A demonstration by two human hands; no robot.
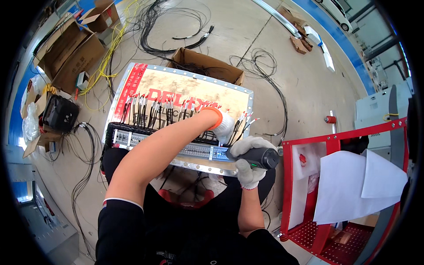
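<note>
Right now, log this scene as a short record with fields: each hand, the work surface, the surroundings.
left hand: gloved, reaching across to the black wires at the terminal strip
right hand: gloved, gripping a black electric screwdriver, tip toward the strip
work surface: metal panel with riveted rim, lying flat
right side: red cart holding white sheets
floor: cardboard boxes, loose black and yellow cables

1. My left hand (224,126) wears a white knit work glove with a bright orange cuff band at the wrist.
2. My right hand (248,160) has a matching white knit glove.
3. Both forearms bare.
4. Black short sleeves up top; the left one ends in a thin white-and-red edge.
</note>
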